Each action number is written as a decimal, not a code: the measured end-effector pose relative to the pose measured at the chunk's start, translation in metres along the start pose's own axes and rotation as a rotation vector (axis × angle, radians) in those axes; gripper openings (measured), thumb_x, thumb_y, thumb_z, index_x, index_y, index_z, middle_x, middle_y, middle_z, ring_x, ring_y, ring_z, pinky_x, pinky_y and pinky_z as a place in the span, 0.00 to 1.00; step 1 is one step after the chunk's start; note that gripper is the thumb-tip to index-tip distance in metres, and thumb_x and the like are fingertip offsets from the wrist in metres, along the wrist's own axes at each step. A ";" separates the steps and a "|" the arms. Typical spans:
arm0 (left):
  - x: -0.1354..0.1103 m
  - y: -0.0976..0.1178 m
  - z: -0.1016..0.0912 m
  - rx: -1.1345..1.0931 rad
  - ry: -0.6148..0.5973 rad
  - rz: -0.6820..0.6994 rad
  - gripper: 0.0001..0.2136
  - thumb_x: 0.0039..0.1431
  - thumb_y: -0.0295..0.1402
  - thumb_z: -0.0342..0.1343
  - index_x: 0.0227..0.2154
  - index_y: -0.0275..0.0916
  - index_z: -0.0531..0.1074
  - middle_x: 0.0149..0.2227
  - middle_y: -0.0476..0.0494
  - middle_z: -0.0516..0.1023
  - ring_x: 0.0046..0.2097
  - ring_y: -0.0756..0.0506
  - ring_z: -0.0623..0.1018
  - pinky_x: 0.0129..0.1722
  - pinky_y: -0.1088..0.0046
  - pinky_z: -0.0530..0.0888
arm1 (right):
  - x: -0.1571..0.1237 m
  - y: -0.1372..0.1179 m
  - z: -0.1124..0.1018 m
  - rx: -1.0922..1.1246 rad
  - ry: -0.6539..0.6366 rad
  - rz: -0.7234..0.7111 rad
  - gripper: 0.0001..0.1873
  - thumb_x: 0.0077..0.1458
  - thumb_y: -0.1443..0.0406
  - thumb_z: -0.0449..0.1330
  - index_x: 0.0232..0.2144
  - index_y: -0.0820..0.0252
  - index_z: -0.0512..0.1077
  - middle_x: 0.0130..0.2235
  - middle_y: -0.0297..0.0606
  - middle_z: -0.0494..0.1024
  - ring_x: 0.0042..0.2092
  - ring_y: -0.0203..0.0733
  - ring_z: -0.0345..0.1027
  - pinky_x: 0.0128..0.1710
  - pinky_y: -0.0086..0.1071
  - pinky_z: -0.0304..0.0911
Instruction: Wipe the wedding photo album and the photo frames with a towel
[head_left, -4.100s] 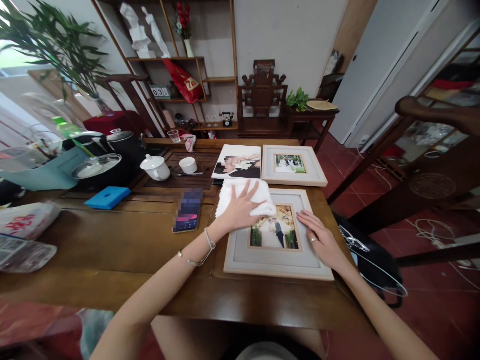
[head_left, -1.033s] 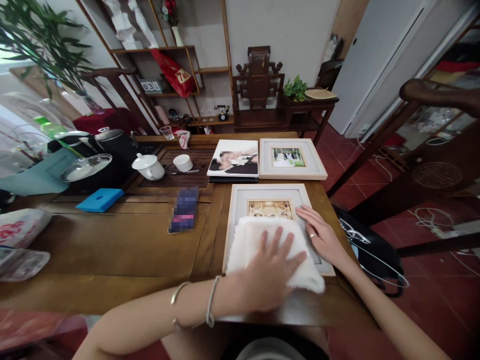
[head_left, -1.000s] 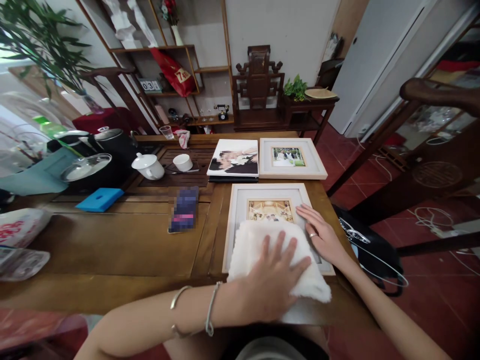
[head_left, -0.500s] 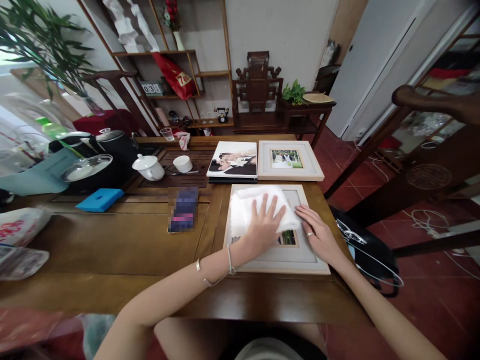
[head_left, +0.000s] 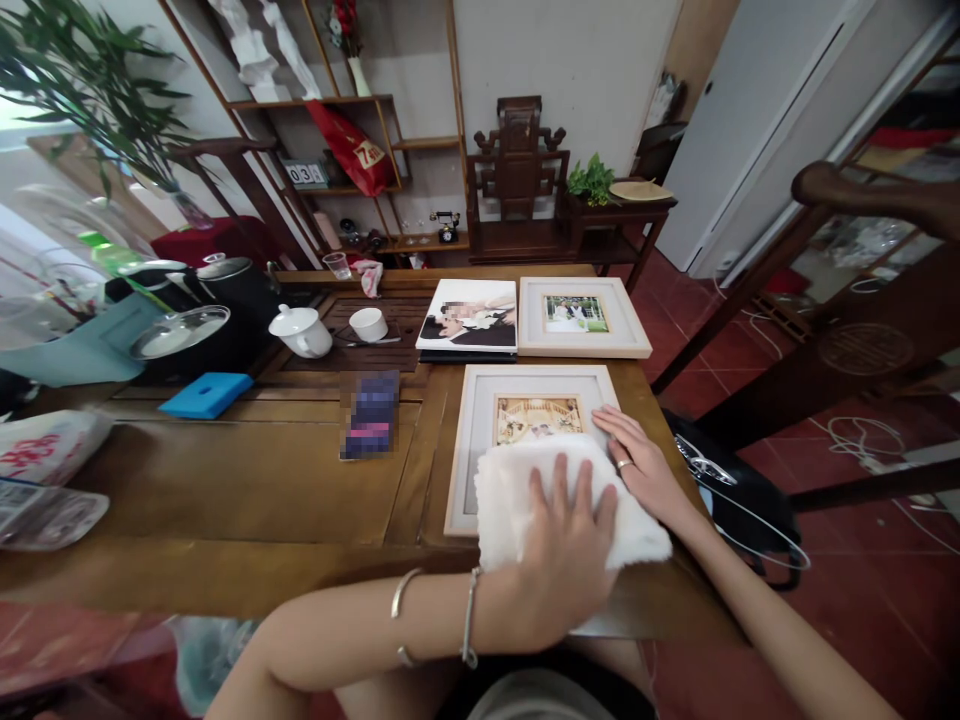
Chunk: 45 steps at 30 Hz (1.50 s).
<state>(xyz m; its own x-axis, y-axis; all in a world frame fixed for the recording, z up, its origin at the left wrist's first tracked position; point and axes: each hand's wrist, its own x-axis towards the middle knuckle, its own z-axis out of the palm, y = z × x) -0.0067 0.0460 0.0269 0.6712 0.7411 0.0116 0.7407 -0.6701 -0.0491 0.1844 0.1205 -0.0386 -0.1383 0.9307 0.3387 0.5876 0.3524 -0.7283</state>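
Observation:
A light wooden picture frame with a small photo lies flat on the wooden table in front of me. My left hand lies flat, fingers spread, on a white cloth that covers the frame's near half. Resting on the frame's right edge is my right hand, fingers stretched out, a ring on one finger. The cloth hides the frame's lower border.
A second framed photo and a photo album lie farther back. A phone lies left of the frame. A tea tray holds a white teapot and cup. Kettles, a blue pad and bags sit at left.
Half a second ago the cloth and my left hand were on the frame's far half; they have slid back toward me over the near edge. The right hand stays on the frame's right side.

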 end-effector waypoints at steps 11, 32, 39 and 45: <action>-0.007 0.022 0.013 0.202 0.208 0.043 0.21 0.67 0.31 0.45 0.61 0.33 0.67 0.62 0.29 0.68 0.63 0.27 0.66 0.53 0.42 0.72 | 0.000 0.001 0.000 -0.010 0.000 -0.019 0.20 0.64 0.64 0.49 0.54 0.51 0.72 0.59 0.41 0.73 0.65 0.49 0.58 0.67 0.57 0.51; 0.135 -0.112 0.007 0.177 0.103 0.268 0.29 0.62 0.16 0.44 0.66 0.39 0.56 0.70 0.41 0.51 0.71 0.39 0.51 0.65 0.51 0.56 | -0.002 0.009 0.002 -0.012 0.010 -0.019 0.22 0.60 0.68 0.49 0.53 0.53 0.74 0.57 0.42 0.74 0.63 0.51 0.61 0.64 0.57 0.56; 0.105 -0.114 0.001 0.213 -0.016 0.106 0.26 0.63 0.20 0.45 0.64 0.37 0.59 0.70 0.36 0.52 0.69 0.31 0.54 0.61 0.42 0.62 | -0.001 0.005 0.001 0.007 0.000 -0.064 0.24 0.59 0.70 0.50 0.55 0.51 0.72 0.58 0.41 0.74 0.65 0.50 0.60 0.66 0.58 0.53; 0.057 -0.149 -0.014 0.155 -0.177 -0.101 0.31 0.57 0.17 0.49 0.64 0.39 0.59 0.69 0.37 0.54 0.67 0.30 0.58 0.52 0.46 0.71 | -0.001 0.004 0.001 -0.007 -0.018 -0.060 0.24 0.61 0.70 0.48 0.55 0.53 0.71 0.59 0.42 0.73 0.65 0.48 0.58 0.66 0.58 0.53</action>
<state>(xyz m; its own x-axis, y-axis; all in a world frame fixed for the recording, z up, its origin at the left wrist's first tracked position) -0.0781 0.1877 0.0492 0.5683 0.8090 -0.1502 0.7814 -0.5878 -0.2094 0.1864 0.1214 -0.0423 -0.1876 0.9093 0.3714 0.5831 0.4074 -0.7029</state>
